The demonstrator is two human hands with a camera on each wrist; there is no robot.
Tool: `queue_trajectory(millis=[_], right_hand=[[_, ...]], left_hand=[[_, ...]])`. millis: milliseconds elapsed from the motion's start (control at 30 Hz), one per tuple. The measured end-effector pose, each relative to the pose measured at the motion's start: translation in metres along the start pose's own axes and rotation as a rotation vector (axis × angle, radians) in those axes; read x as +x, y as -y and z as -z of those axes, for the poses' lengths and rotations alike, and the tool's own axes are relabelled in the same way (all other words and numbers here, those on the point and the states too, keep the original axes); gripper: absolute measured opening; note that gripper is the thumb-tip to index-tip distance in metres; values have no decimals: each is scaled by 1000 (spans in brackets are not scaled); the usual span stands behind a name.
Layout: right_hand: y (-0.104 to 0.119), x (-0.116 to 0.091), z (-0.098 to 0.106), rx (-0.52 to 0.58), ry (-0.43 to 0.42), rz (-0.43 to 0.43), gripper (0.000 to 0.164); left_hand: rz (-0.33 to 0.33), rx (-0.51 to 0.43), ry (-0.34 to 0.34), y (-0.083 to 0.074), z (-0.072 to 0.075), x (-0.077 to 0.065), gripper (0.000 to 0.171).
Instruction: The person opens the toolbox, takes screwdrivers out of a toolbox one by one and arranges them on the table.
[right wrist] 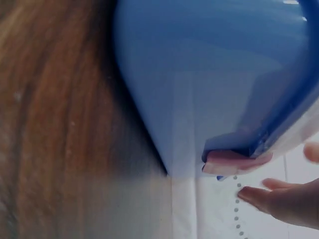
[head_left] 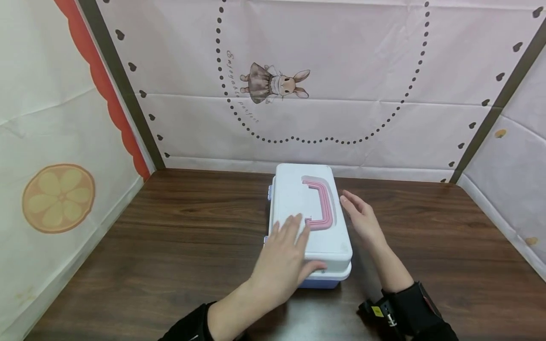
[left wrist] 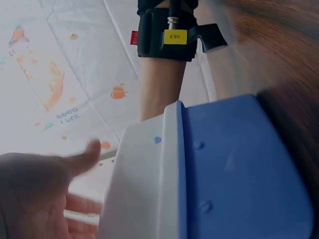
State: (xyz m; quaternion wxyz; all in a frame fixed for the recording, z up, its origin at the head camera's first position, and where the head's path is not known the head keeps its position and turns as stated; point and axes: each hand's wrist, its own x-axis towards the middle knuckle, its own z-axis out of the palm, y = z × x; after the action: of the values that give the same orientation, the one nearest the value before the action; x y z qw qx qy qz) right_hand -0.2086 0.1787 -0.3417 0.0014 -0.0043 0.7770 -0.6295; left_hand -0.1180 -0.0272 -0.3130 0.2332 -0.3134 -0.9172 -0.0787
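Left hand [head_left: 279,260]: fingers extended and slightly spread, gripping nothing; laid over the near left part of the lid [head_left: 294,189], contact not certain from where I stand.
Right hand [head_left: 361,220]: fingers loose and uncurled, holding nothing; just beside the box's right long side.
Right wrist strap [head_left: 409,303]: black, with a yellow label [head_left: 377,311].
Box [head_left: 317,246]: one, lidded, lid down; at mid-width of the worktop [head_left: 204,227], far end close to its far edge, long sides running toward the near edge.
Box colours: white lid, blue base [left wrist: 239,169].
Handle [head_left: 326,206]: pink, folded flat in the lid.
Latch [right wrist: 234,162]: pink, on the right long side.
Worktop finish: dark wood grain.
Back sheet [head_left: 341,57]: white, beyond the far edge; dotted curve, sideways rabbit [head_left: 273,84].
Left sheet [head_left: 55,128]: orange slice print [head_left: 58,199].
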Motion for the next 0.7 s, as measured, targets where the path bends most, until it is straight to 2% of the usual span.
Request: queue_trajectory(millis=[133,233,333,500,700], right_hand=[[-4,3,2,82,81,-121,57],[-9,4,3,70,153,-174,53],[-12,4,4,34,193,-187,50],[-14,4,6,13,193,-210,47],[-13,6,9,-29,174,-241,45]], left_hand=[[-82,-100,24,-5,-8,6,69],[-117,-105,27,-9,-14,9,69],[-146,-91,27,-11,-19,10,69],[-168,-74,20,-12,-23,11,64],[-177,-45,53,-12,-24,12,57]])
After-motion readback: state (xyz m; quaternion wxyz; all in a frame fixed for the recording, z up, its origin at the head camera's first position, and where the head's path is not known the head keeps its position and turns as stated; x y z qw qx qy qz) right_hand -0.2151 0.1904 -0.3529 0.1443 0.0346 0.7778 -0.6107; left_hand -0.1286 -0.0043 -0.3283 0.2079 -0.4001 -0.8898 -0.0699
